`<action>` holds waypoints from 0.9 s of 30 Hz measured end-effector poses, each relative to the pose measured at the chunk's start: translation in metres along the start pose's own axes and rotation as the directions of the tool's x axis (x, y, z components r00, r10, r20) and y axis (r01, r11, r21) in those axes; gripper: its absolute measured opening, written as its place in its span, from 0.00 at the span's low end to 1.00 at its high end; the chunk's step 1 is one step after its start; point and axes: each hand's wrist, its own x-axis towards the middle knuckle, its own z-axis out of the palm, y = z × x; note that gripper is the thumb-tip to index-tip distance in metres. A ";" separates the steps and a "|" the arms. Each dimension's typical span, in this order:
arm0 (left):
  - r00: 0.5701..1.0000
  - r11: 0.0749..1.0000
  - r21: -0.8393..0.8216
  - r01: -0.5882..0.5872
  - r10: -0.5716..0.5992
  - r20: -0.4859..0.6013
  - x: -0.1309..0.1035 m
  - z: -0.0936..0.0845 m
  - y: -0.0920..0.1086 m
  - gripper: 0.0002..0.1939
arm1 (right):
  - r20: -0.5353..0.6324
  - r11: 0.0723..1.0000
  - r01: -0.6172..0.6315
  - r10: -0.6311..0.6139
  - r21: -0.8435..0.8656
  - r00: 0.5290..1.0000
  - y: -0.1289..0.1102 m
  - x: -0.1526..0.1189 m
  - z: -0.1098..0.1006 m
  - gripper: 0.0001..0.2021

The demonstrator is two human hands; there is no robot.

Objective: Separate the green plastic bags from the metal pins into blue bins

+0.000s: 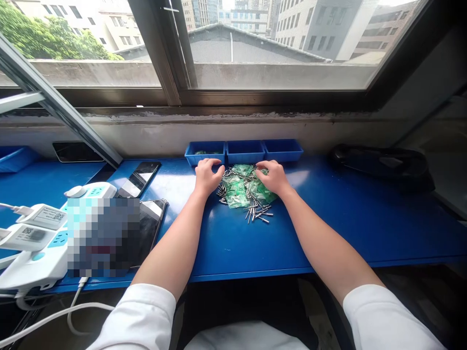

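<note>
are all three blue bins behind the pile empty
No: the left blue bin holds a few greenish pieces, while the middle bin and right bin show only bare blue floors.

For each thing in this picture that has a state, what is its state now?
left hand: palm down, fingers curled, at the left edge of the pile.
right hand: palm down, resting on the green bags.
pile of metal pins and green bags: loose, spread on the blue table.
left blue tray: holds a few pieces.
middle blue tray: looks empty.
right blue tray: looks empty.
phones: screens dark.
window: shut here.
</note>
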 end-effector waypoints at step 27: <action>0.961 0.946 -0.175 -0.272 0.277 0.006 -0.019 0.003 0.028 0.14 | -0.017 0.984 0.083 -0.081 0.159 0.997 -0.019 -0.004 0.003 0.14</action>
